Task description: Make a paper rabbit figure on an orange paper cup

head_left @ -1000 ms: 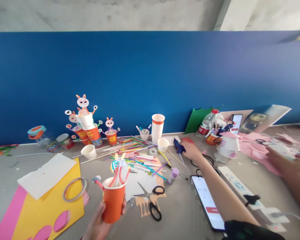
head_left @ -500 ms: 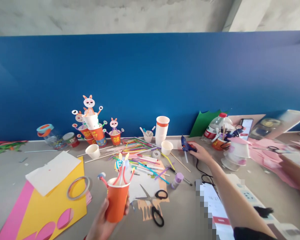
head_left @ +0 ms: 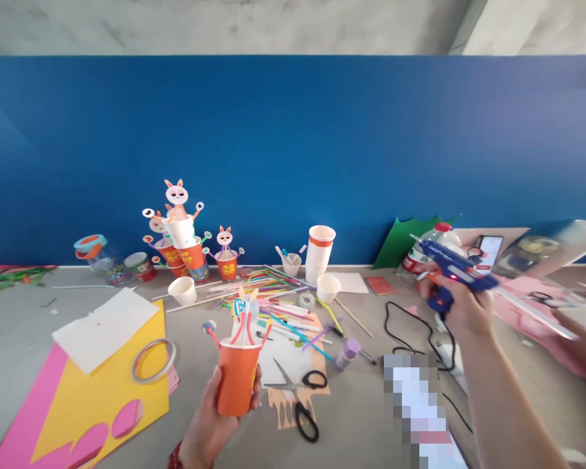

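My left hand (head_left: 209, 412) is wrapped around an orange paper cup (head_left: 237, 383), held upright above the front of the table. A paper rabbit figure (head_left: 244, 316) with pink and orange arms rises out of the cup. At the right, my right hand (head_left: 469, 307) grips a blue glue gun (head_left: 456, 268) by its handle, its nozzle pointing up and left. A small red light glows on the gun, and a long whitish stick (head_left: 537, 307) extends from its rear. Black-handled scissors (head_left: 295, 387) lie open on paper between my hands.
Rabbit cups (head_left: 190, 257) stand at the back left. Coloured sticks and pens (head_left: 283, 299) cover the middle, near a glue stick tube (head_left: 348, 353) and a stack of white cups (head_left: 318, 254). Tape (head_left: 153, 360) lies on yellow card (head_left: 149, 410). At far right is another person's hand (head_left: 579, 345).
My right hand has lifted the glue gun from the table and brought it up and to the right. The cup in my left hand has shifted slightly right and up.
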Demonstrator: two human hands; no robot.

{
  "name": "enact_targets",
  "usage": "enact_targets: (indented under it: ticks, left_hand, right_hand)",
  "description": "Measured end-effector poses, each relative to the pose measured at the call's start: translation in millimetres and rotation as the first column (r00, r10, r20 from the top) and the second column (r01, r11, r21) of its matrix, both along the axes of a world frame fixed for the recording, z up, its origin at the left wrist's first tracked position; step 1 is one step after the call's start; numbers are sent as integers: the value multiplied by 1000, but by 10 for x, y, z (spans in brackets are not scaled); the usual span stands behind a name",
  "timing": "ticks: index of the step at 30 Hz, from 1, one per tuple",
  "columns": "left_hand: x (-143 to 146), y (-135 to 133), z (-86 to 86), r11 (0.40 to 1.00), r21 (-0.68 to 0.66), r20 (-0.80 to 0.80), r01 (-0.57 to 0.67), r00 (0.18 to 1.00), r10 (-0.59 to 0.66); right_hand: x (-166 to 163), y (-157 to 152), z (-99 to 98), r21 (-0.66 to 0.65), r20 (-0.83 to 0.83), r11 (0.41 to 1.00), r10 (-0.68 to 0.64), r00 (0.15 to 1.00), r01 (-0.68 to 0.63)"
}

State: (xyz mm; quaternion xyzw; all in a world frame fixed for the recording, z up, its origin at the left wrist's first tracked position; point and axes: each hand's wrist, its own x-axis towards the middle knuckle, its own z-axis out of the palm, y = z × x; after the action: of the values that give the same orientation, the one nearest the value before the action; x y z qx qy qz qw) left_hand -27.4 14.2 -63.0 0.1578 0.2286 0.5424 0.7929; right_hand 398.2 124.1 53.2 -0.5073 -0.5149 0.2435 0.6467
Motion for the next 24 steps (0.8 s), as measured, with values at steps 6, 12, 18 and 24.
enact_targets:
  ticks: [6,12,18,24]
  left_hand:
    - [140,8,72,999,47,-8,27,1000,-27]
    - [190,-38,147,984,166,75,67,994,-80]
    - [240,-79,163,985,126,253,119,956,-148]
    - [319,-94,213,985,96,328,144,930,-168]
  right_hand:
    - [-636,-668,183,-141,52,901,421,906,-410]
    - [-1217,-973,148,-380,243,821,533,810,-426]
    - [-1455,-964,176,-447,419,808,569,708,-384]
    - [-1531,-959,137,-431,541,844,525,657,-319]
